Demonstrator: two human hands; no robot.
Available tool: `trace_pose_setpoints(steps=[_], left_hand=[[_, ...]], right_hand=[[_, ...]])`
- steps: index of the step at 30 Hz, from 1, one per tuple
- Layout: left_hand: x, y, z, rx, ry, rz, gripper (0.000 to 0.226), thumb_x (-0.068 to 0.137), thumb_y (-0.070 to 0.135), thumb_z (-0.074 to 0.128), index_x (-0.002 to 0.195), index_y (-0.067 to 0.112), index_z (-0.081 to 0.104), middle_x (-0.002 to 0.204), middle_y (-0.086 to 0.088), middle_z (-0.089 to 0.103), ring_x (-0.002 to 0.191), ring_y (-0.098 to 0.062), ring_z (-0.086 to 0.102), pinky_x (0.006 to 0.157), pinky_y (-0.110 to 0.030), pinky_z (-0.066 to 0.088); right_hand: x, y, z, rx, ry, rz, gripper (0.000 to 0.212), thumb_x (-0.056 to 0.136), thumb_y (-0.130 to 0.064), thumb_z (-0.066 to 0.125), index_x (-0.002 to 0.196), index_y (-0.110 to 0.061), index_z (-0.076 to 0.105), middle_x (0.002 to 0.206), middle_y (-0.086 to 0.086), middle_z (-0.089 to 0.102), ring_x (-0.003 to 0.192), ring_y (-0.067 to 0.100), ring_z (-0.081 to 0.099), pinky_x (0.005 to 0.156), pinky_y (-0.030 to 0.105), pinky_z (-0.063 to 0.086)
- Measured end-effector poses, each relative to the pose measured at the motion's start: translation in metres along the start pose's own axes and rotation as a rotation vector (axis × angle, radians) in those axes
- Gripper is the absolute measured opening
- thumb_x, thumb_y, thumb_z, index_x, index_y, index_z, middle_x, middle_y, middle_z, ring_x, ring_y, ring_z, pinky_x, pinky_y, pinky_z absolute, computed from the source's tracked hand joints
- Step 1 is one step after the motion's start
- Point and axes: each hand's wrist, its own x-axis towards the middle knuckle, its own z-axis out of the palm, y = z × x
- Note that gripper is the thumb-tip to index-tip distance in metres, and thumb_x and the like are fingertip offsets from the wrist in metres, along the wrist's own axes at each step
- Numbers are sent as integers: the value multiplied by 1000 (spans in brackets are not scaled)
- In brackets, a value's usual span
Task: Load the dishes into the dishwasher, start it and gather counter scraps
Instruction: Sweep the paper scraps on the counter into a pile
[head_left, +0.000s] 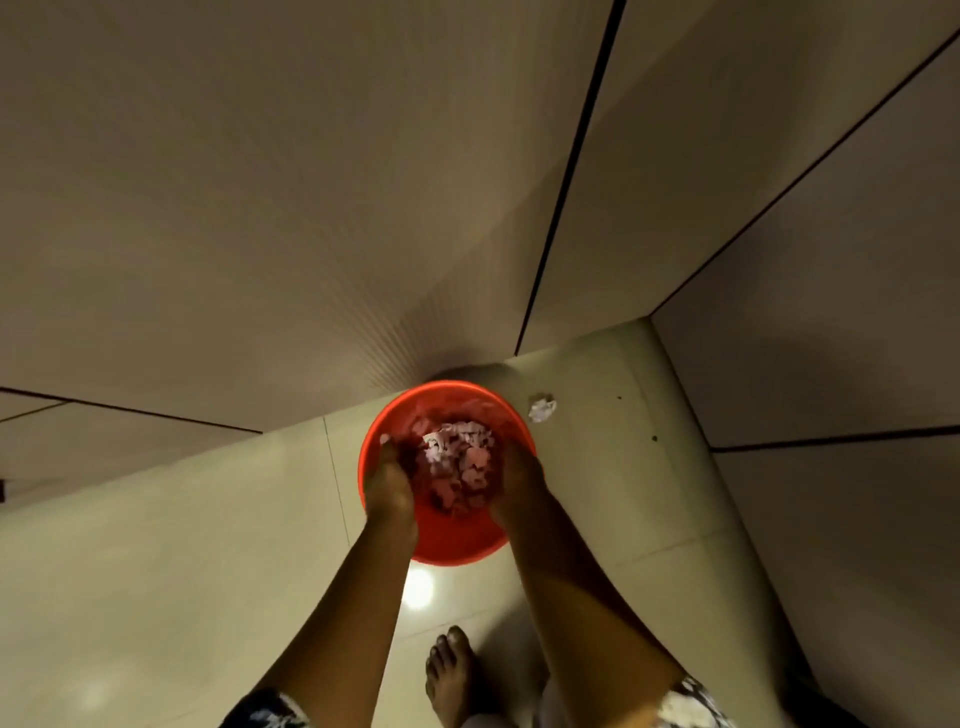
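Red bucket (447, 540) stands upright, mouth up; left hand (387, 483) and right hand (519, 480) flank scraps (460, 462), hands' grip unclear.

glossy plastic bucket (447, 540), shiny tiled floor (156, 545)

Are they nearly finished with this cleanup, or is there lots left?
Likely near the end: pale scraps already fill the red bin. In hand: the left hand and right hand reach into it. Left: a crumpled wad lies on the floor beside the bin. The dishwasher is out of view.
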Motion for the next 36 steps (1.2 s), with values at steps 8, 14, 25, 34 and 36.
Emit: trace_pose_setpoints(steps=[8, 14, 25, 34, 36], left_hand=[[19, -51, -42, 543, 93, 584, 52, 97, 23, 50, 146, 18, 33, 151, -5, 33, 136, -30, 35, 105, -52, 39], [44, -90, -35, 476, 156, 753, 55, 100, 34, 36, 151, 23, 18, 156, -1, 23, 142, -22, 26, 114, -46, 27], [50, -104, -30, 458, 211, 825, 55, 100, 28, 37, 151, 28, 17, 157, 6, 19, 142, -11, 22, 116, -36, 23], [18, -96, -33, 566, 61, 661, 64, 100, 17, 39, 152, 24, 2, 160, 2, 3, 146, -23, 11, 116, -50, 23], [12, -92, -35, 578, 35, 615, 64, 100, 15, 39, 152, 23, 1, 160, -1, 3, 146, -26, 14, 115, -48, 25]], right_hand=[[59, -17, -87, -306, 445, -422, 22, 92, -7, 45, 99, -3, 66, 83, 15, 66, 62, 19, 57, 56, 28, 42], [189, 10, -130, -1474, 256, -457, 53, 90, -17, 51, 141, -16, 35, 149, 11, 29, 129, 31, 39, 102, 36, 35], [231, 54, -162, -1681, 168, -916, 53, 89, -30, 23, 117, -4, 60, 115, 23, 59, 103, 39, 58, 80, 40, 48], [21, -8, -101, -483, 28, -1038, 8, 87, -13, 62, 95, -11, 62, 86, 5, 66, 76, 16, 65, 69, 23, 55], [12, -1, -72, -866, -39, -1058, 20, 84, -21, 59, 102, -15, 65, 92, -2, 69, 83, 14, 66, 74, 13, 46]])
